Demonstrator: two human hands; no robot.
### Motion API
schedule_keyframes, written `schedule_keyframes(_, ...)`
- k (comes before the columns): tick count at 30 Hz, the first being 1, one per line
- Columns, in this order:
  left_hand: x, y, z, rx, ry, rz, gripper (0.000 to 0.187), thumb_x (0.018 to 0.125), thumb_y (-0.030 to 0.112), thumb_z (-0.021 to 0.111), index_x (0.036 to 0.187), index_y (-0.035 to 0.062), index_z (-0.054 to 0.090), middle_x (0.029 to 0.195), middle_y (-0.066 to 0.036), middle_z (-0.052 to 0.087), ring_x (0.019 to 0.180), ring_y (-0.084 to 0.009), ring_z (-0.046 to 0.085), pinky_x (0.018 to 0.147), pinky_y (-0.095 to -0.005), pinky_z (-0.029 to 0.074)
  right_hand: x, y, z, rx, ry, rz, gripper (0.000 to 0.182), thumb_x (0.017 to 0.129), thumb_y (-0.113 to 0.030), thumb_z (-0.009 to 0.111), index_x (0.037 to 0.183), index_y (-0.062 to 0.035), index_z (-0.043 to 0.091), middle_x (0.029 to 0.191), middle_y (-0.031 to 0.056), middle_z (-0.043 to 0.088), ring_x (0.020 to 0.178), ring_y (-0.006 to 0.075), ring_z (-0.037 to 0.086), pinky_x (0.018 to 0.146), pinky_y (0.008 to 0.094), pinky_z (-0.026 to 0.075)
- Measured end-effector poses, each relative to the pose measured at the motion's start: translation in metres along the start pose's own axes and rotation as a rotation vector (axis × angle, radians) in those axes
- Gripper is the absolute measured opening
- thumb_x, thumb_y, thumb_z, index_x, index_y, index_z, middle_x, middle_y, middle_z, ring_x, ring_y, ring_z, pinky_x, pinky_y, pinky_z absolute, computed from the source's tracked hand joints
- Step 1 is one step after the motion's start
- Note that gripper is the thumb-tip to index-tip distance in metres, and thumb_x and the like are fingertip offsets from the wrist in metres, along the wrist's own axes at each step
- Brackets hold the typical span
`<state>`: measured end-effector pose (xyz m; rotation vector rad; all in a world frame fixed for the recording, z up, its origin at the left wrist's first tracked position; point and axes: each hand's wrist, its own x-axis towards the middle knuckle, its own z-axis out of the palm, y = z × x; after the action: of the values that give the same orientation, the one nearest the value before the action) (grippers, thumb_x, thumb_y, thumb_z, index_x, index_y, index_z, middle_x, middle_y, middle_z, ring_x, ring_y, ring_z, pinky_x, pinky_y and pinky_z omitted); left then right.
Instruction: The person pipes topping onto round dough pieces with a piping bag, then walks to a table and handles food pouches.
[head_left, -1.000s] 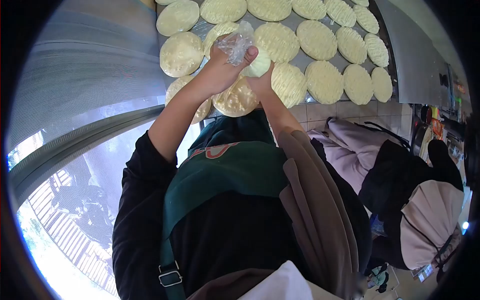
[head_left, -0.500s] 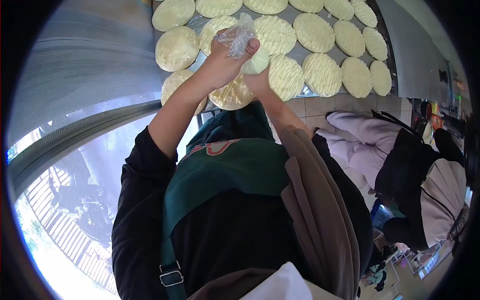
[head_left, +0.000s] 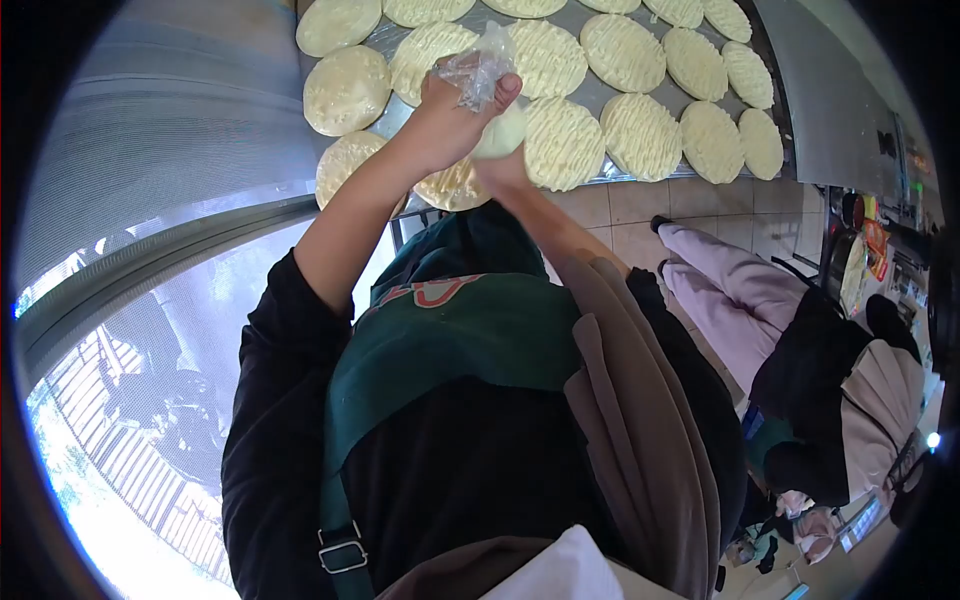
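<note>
A clear plastic piping bag (head_left: 502, 133) filled with pale cream is between my two hands, above the front row of bread rounds. My left hand (head_left: 452, 115) is closed round its gathered top, and loose clear plastic sticks up past the fingers. Lower on the bag, my right hand (head_left: 500, 172) is wrapped against the filled part; its fingers are partly hidden. Beneath my hands lies a glossy bread round (head_left: 455, 188). Just to the right, another bread round (head_left: 562, 145) carries wavy lines of cream. The bag's tip cannot be made out.
Several more flat rounds, many with piped lines, lie in rows on a metal tray (head_left: 590, 100). A grey mesh screen (head_left: 180, 130) stands on the left. On the right, a person in pale trousers (head_left: 735, 285) is near shelves of goods (head_left: 875, 250).
My hands stay clasped on the piping bag; the right hand and the bag's filled part have shifted slightly left and down. The person at the right has changed posture a little.
</note>
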<state>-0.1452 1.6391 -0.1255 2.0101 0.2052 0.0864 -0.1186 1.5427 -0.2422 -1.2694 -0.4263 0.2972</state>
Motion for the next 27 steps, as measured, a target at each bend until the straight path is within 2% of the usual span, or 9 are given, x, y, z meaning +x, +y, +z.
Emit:
schedule_keyframes(3,-0.010,-0.001,0.001,-0.079,-0.065,-0.079,0.057,0.085,0.053,0.045,0.111,0.0023,0.051,0.093,-0.007,0.054,0.088,-0.0149,0.051,0.081,-0.0277,0.040,-0.014,-0.003,0.008,-0.026,-0.032,0.026,0.048,0.065,-0.005,0.071,0.109,-0.0008,0.051,0.099,0.0057,0.059,0.089,0.0139,0.057,0.077,0.0289,0.046)
schedule_keyframes(9,0.005,-0.002,0.005,-0.091,0.014,0.020,0.059,0.085,0.054,0.044,0.113,0.0017,0.050,0.094,-0.007,0.054,0.088,-0.0152,0.051,0.081,-0.0280,0.040,0.029,0.003,-0.032,-0.007,-0.019,-0.047,0.042,0.066,-0.007,0.073,0.103,-0.0003,0.056,0.096,0.0070,0.062,0.085,0.0133,0.059,0.073,0.0276,0.047)
schedule_keyframes(10,0.006,-0.001,0.006,-0.074,-0.007,0.003,0.060,0.085,0.054,0.044,0.113,0.0016,0.050,0.094,-0.007,0.054,0.088,-0.0153,0.051,0.082,-0.0281,0.040,0.025,0.003,-0.034,0.045,-0.042,0.072,0.045,0.067,-0.007,0.072,0.108,-0.0006,0.054,0.099,0.0070,0.060,0.089,0.0135,0.058,0.077,0.0284,0.046)
schedule_keyframes(13,0.006,0.000,0.007,-0.030,-0.057,-0.039,0.060,0.084,0.054,0.044,0.113,0.0012,0.050,0.094,-0.007,0.054,0.090,-0.0155,0.051,0.083,-0.0282,0.040,-0.001,0.004,-0.015,-0.064,0.001,0.084,0.048,0.069,-0.007,0.069,0.112,-0.0009,0.050,0.104,0.0071,0.059,0.095,0.0139,0.056,0.081,0.0285,0.044)
schedule_keyframes(14,0.003,-0.003,0.009,-0.020,-0.071,-0.053,0.061,0.084,0.054,0.044,0.113,0.0011,0.050,0.094,-0.007,0.054,0.090,-0.0155,0.051,0.083,-0.0282,0.039,-0.011,-0.001,-0.011,-0.202,-0.022,0.193,0.050,0.070,-0.008,0.067,0.115,-0.0018,0.047,0.107,0.0073,0.057,0.099,0.0138,0.054,0.084,0.0285,0.042)
schedule_keyframes(17,0.000,-0.002,0.011,-0.056,-0.104,-0.094,0.063,0.084,0.056,0.044,0.113,0.0008,0.051,0.095,-0.008,0.054,0.091,-0.0161,0.051,0.084,-0.0281,0.039,-0.021,0.023,-0.018,-0.219,-0.058,0.238,0.047,0.070,-0.008,0.067,0.113,-0.0020,0.049,0.105,0.0073,0.058,0.098,0.0141,0.055,0.084,0.0283,0.042)
schedule_keyframes(19,0.003,0.001,0.010,-0.072,-0.089,-0.083,0.063,0.083,0.056,0.044,0.114,0.0010,0.051,0.098,-0.009,0.055,0.092,-0.0162,0.051,0.084,-0.0282,0.039,-0.001,0.013,-0.028,-0.112,0.004,0.076,0.039,0.069,-0.006,0.068,0.105,-0.0007,0.055,0.098,0.0074,0.062,0.091,0.0152,0.059,0.079,0.0290,0.045)
schedule_keyframes(22,0.012,0.003,0.014,-0.035,-0.037,-0.005,0.063,0.083,0.056,0.044,0.114,0.0007,0.051,0.100,-0.010,0.055,0.092,-0.0166,0.052,0.085,-0.0285,0.039,0.023,-0.003,-0.043,-0.191,0.034,-0.113,0.030,0.068,-0.003,0.068,0.097,0.0001,0.060,0.092,0.0072,0.064,0.084,0.0155,0.061,0.073,0.0285,0.048)
schedule_keyframes(27,0.011,0.005,0.018,-0.054,-0.116,-0.081,0.064,0.084,0.055,0.044,0.114,-0.0006,0.050,0.102,-0.011,0.056,0.094,-0.0167,0.052,0.086,-0.0291,0.040,-0.013,-0.014,-0.027,-0.140,0.081,0.095,0.033,0.069,-0.003,0.068,0.100,-0.0003,0.058,0.095,0.0073,0.063,0.087,0.0157,0.060,0.074,0.0285,0.047)
